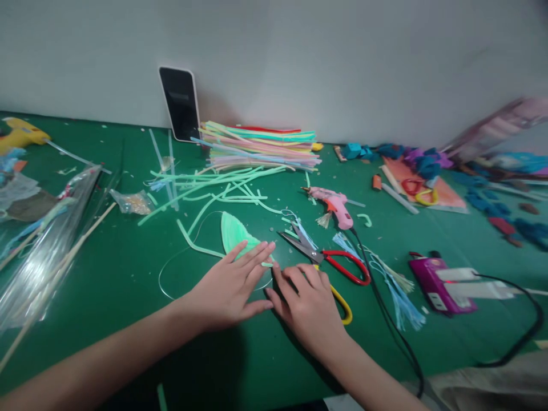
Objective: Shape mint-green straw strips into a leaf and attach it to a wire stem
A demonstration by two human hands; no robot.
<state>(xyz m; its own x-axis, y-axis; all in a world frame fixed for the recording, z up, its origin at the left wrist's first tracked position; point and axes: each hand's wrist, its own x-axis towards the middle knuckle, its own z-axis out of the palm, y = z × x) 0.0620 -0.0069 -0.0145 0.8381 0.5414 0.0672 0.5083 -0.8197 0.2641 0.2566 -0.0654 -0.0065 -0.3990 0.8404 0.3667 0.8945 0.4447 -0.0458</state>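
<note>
Both hands lie palm down on the green tabletop (107, 268), near the front edge. The left hand (229, 288) is flat with fingers spread, its fingertips resting on the near edge of a pale green leaf-shaped piece (235, 234) that lies just beyond it inside a loop of thin wire (171, 274). The right hand (306, 305) sits just right of the left, fingers loosely extended and gripping nothing, its fingertips pressing the tabletop beside the leaf piece; it partly covers a yellow-handled tool (345, 305), possibly a second pair of scissors. Red-handled scissors (329, 260) lie open just beyond the right hand. Farther back are a pink glue gun (336, 206), a stack of coloured straws (261, 148) and a dark phone (180, 103) leaning on the wall. At right a purple box (430, 282) carries a label too blurred to read.
</note>
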